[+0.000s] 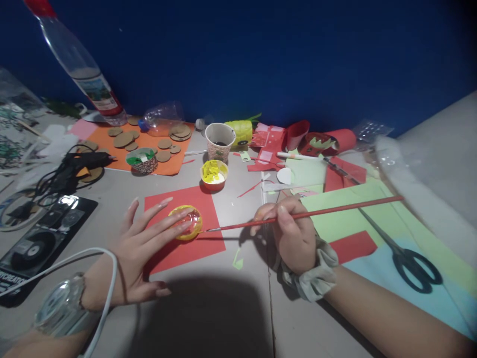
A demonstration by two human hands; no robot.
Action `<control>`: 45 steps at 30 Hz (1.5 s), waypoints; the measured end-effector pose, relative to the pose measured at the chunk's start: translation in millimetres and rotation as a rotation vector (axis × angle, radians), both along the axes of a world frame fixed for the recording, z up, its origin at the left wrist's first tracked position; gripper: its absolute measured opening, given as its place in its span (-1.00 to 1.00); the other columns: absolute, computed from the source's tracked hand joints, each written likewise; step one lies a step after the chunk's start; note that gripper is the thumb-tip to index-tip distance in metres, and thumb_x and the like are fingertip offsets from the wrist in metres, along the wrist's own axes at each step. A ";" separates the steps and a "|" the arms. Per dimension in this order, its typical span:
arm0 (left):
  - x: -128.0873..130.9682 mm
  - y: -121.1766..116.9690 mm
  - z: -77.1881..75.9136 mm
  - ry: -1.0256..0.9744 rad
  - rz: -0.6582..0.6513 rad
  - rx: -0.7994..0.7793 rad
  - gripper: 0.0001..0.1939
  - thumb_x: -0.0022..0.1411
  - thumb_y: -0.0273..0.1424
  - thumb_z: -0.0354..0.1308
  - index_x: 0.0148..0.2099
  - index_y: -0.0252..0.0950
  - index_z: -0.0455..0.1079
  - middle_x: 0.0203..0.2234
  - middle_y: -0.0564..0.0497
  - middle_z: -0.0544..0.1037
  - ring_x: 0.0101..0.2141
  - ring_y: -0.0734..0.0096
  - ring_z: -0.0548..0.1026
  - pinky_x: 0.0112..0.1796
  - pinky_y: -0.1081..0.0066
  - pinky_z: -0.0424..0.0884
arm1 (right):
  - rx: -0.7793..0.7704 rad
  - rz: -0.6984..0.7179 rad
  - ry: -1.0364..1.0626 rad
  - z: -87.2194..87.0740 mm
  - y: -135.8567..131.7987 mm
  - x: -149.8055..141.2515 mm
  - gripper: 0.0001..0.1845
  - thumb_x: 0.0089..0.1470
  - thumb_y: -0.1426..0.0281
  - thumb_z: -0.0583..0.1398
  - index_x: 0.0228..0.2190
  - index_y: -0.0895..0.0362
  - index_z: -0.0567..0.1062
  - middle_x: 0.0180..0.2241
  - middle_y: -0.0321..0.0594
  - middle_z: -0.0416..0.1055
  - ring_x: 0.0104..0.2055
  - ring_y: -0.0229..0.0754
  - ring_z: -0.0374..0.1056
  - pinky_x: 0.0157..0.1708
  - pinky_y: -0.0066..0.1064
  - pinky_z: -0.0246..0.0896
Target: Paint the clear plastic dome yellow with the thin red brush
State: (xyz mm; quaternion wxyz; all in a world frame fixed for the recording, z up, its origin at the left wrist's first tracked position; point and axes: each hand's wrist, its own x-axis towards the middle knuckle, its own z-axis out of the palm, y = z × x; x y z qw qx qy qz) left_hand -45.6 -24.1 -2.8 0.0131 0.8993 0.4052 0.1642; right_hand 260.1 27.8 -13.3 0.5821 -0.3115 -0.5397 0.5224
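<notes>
White cable (113, 279) across left wrist (96, 289)

Left hand (137, 251): was spread palm down, fingers slanting forward and inward, thumb held apart.
Right hand (298, 241): was curled, thumb and fingers drawn together in a pinch.
Left forearm (55, 343): lay at lower left.
Right forearm (387, 308): slanted across the lower right.

Left of centre, we see a yellow-rimmed disc (196, 221) on a red paper square (208, 214); our brush (335, 209) has a red handle. Nearby, we find bright yellow paint (211, 171). We note orange paper (179, 160) at upper left, pale green (335, 223) and light blue sheets (376, 278) at right, and a deep blue wall (238, 59) across the top.
</notes>
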 end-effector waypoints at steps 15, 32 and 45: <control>-1.5 -1.4 -4.2 -0.007 0.017 -0.014 -0.13 0.21 0.24 -0.17 0.41 -0.12 0.01 0.25 -0.07 0.38 0.36 -0.03 0.08 0.32 0.00 -0.50 | -0.041 -0.019 0.011 -1.5 0.0 -0.6 -0.76 0.30 0.25 0.13 -0.41 0.06 0.39 -0.53 -0.33 0.49 -0.54 -0.22 0.43 -0.52 -0.35 0.42; -1.0 -1.2 -5.1 0.017 0.018 0.007 -0.04 0.18 0.30 -0.19 0.45 -0.15 -0.07 0.24 -0.06 0.38 0.38 0.00 0.01 0.32 0.00 -0.50 | -0.033 -0.023 0.046 0.6 1.1 -3.2 -0.76 0.30 0.30 0.13 -0.42 0.07 0.44 -0.53 -0.31 0.50 -0.58 -0.25 0.41 -0.56 -0.39 0.37; 0.8 -1.0 -3.9 0.042 0.022 0.009 -0.01 0.16 0.29 -0.13 0.46 -0.16 -0.12 0.27 -0.02 0.35 0.38 0.04 -0.02 0.32 0.03 -0.50 | -0.056 -0.082 0.050 1.5 1.9 -0.5 -0.76 0.30 0.33 0.13 -0.43 0.08 0.44 -0.54 -0.32 0.49 -0.58 -0.26 0.41 -0.56 -0.41 0.38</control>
